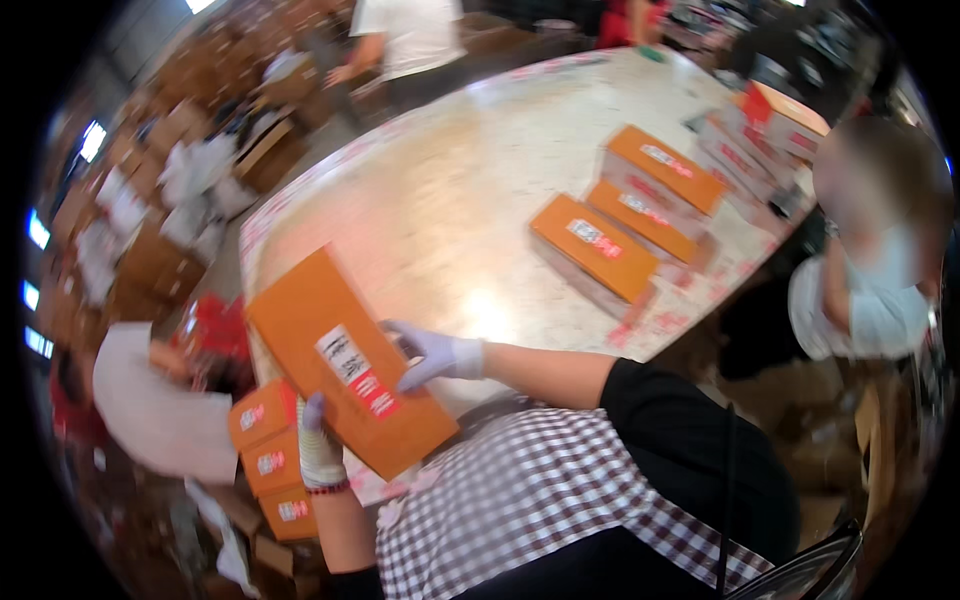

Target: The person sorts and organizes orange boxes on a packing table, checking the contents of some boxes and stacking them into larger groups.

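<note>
An orange cardboard box point(315, 315) with a white and red printed label is held tilted over the near left part of the table, between my two gloved hands. My left hand point(321, 442), in a striped glove, grips its lower left edge, the thumb on the top face. On the box's right edge is my right hand point(435, 356), in a pale purple glove, with fingers and thumb around that edge. The undersides of both hands are hidden. Similar orange boxes point(270, 461) are stacked just left of my left hand.
The glossy table point(420, 202) bears several orange boxes point(592, 247) at the right, with more boxes point(787, 120) behind. A person point(862, 300) sits at the right edge; others are at the far side point(412, 37) and left point(165, 397). Cartons point(150, 262) and bags pile at left.
</note>
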Motion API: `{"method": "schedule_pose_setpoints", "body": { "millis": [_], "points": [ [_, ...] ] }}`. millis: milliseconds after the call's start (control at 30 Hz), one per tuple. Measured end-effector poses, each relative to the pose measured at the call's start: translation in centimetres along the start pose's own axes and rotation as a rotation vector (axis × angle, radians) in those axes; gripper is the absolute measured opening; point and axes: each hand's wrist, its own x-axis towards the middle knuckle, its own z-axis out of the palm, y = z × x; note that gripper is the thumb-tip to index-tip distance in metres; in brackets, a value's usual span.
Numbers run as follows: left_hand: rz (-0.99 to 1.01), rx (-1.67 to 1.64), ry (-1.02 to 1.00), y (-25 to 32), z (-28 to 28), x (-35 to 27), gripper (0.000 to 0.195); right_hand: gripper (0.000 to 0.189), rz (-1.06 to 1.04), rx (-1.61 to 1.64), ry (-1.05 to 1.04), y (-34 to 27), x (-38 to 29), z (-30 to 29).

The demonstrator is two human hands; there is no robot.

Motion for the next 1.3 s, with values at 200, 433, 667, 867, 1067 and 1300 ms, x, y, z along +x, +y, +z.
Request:
{"method": "schedule_pose_setpoints", "body": {
  "millis": [200,433,667,867,1067,1300],
  "points": [
    [-0.126,-0.063,-0.195,-1.5,0.3,3.1,0.07,0.095,-0.174,-0.82,0.543,-4.1,-0.3,3.7],
    [-0.25,-0.091,-0.335,-2.1,5.8,2.6,0.064,0.121,0.297,-1.492,0.687,-10.3,-3.0,10.2],
    [-0.272,-0.188,-0.466,-0.6,11.5,2.3,0.07,0.088,0.027,-1.339,0.741,-12.8,-7.4,6.6],
    [-0.22,-0.162,-0.541,0.4,14.8,2.9,0.071,0.087,-0.004,-1.405,0.761,-14.7,-9.1,5.5],
    [-0.041,0.42,-0.757,-3.0,16.8,7.0,0.082,0.092,-0.046,-1.858,0.801,-17.6,-9.2,4.3],
    [0.007,1.36,-0.692,-10.5,7.5,10.6,0.086,0.074,0.508,-1.878,0.989,-4.4,-18.3,-18.7]
  ]
}}
